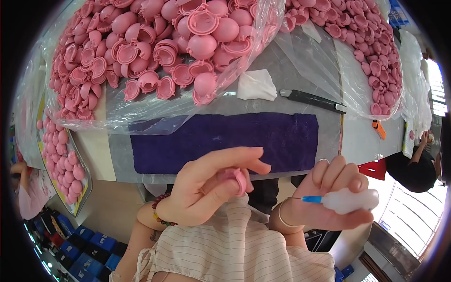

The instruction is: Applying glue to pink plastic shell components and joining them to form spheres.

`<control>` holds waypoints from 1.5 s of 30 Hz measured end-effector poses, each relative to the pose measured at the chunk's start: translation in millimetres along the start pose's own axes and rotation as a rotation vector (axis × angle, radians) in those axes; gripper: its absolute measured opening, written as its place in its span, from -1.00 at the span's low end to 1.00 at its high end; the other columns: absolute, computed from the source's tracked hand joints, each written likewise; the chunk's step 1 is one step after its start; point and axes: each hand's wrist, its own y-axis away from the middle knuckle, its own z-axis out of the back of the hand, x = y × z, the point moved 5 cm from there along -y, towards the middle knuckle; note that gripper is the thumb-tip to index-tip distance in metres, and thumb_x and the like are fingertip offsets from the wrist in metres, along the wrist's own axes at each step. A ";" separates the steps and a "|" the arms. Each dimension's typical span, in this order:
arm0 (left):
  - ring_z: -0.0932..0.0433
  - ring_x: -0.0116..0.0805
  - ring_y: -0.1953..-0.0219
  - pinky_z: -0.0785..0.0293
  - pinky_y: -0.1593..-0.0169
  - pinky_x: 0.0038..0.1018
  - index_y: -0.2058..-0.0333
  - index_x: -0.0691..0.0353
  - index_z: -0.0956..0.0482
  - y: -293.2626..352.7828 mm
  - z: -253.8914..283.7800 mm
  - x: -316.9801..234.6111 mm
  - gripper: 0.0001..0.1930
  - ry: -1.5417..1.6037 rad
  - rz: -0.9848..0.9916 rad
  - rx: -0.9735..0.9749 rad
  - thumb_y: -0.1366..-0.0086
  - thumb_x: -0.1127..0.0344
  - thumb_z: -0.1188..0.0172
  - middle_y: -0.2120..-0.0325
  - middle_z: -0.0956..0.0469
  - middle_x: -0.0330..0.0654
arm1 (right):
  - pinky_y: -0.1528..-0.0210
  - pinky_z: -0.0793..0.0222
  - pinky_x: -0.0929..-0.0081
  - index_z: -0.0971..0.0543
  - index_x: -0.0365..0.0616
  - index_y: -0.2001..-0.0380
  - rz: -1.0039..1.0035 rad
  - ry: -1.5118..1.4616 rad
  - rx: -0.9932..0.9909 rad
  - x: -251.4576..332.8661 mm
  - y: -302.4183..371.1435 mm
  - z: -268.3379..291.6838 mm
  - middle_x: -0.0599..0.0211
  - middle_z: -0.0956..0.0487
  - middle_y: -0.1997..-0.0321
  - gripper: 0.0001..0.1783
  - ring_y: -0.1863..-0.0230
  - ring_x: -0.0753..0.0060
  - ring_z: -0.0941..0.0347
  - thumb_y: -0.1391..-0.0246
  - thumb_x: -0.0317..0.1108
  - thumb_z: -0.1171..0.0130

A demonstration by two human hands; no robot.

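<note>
My left hand (202,188) is closed round a small pink plastic piece (240,182), its rounded rim showing between thumb and fingers. The rest of that piece is hidden in the hand. To the right, my right hand (329,178) grips a small white squeeze bottle (351,201) lying sideways across the fingers. Its blue needle tip (311,199) points left toward my left hand, with a gap between tip and piece. Both hands are held up at the near edge of the table, by a dark purple cloth (225,141).
A large heap of pink round shells (141,51) lies on clear plastic at the far left, another heap (361,51) at the far right. Smooth pink pieces fill a tray (78,205) on the left. A white cloth (256,85), a black utility knife (314,100) and an orange cutter (378,129) lie beyond.
</note>
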 end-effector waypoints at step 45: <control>-0.38 -0.27 0.07 -0.33 0.02 -0.45 0.07 0.45 -0.21 -1.5 -0.9 2.7 -0.61 0.247 0.048 0.179 -0.07 0.66 0.02 0.04 -0.26 0.12 | 0.78 0.17 0.72 -0.42 -0.40 0.35 0.375 0.617 0.230 5.1 8.7 -20.3 0.39 -0.21 0.68 -0.29 0.71 0.59 -0.06 0.00 0.20 0.20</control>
